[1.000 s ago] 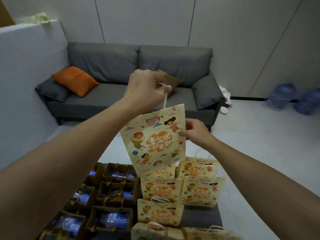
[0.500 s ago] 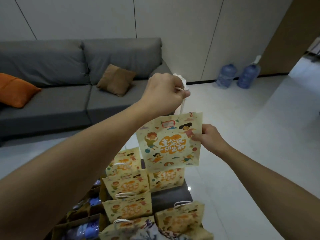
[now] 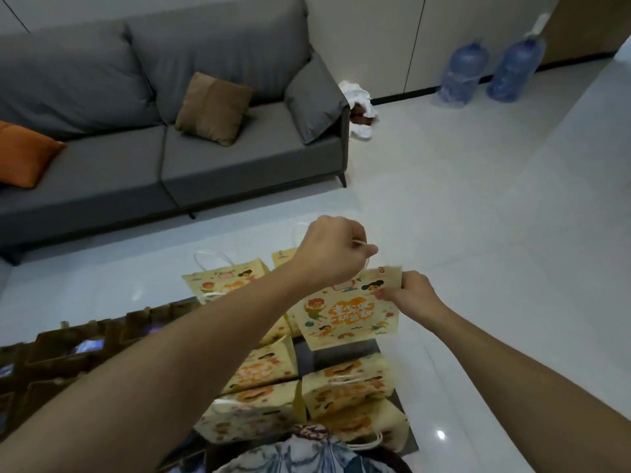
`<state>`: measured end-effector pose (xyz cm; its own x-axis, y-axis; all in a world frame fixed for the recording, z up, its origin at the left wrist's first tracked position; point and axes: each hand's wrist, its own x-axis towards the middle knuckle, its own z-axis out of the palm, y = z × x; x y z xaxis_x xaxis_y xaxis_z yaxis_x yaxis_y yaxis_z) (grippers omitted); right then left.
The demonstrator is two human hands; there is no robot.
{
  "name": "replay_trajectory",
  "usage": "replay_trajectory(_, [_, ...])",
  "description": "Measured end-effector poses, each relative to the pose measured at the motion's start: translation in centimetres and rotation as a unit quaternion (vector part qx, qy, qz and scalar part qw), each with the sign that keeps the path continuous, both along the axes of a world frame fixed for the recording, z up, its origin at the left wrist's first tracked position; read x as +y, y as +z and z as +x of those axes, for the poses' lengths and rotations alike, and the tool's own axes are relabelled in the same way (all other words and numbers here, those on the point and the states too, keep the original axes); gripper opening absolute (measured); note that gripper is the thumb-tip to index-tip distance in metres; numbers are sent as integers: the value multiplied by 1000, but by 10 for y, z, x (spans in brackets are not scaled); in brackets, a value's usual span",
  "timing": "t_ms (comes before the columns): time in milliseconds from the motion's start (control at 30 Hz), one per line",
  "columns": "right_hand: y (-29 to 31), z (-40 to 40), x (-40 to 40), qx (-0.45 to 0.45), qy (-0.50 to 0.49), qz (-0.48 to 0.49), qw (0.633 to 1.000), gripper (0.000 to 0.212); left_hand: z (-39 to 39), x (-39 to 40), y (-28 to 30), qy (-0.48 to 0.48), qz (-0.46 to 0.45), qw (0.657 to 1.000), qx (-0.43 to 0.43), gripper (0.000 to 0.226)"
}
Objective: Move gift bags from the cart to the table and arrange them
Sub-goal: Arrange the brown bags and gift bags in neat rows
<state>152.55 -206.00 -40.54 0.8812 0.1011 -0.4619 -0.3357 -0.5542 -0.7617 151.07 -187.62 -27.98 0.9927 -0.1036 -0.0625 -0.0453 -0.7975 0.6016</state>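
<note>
Pale glossy floor (image 3: 478,216) fills the right half of our view, and a grey sofa (image 3: 143,107) spans the upper left with a brown cushion (image 3: 213,109) and an orange cushion (image 3: 24,153) on its seat. Two blue water jugs (image 3: 491,71) stand against the wall at the upper right. Along the lower middle we see the dark table (image 3: 327,355), crowded with yellow printed gift bags (image 3: 259,370) in rows; brown bags (image 3: 61,349) sit at the lower left. Just above the table's far right part we hold one more gift bag (image 3: 351,310), hanging upright, its bottom edge close to the tabletop. Our left hand (image 3: 333,250) is fisted around its white cord handle (image 3: 365,259), and our right hand (image 3: 413,295) pinches the bag's upper right edge between thumb and fingers.
</note>
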Motion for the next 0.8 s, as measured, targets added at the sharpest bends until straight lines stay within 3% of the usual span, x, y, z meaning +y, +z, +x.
replay_trajectory(300, [-69,-9,-3,55,72,-76,993,19,-18,-3,-104,33,18,989,141,22])
replay_trajectory(567, [-100,-10,3,152,160,-145,965,13,-31,-1,-140,47,17,978,205,24])
replay_trajectory(633, [-100,-7,4,144,179,-173,958,11,-34,5,-147,43,24,971,233,25])
replay_trajectory(800, [-83,9,14,44,125,-196,972,30,-32,17,-148,36,35,966,254,30])
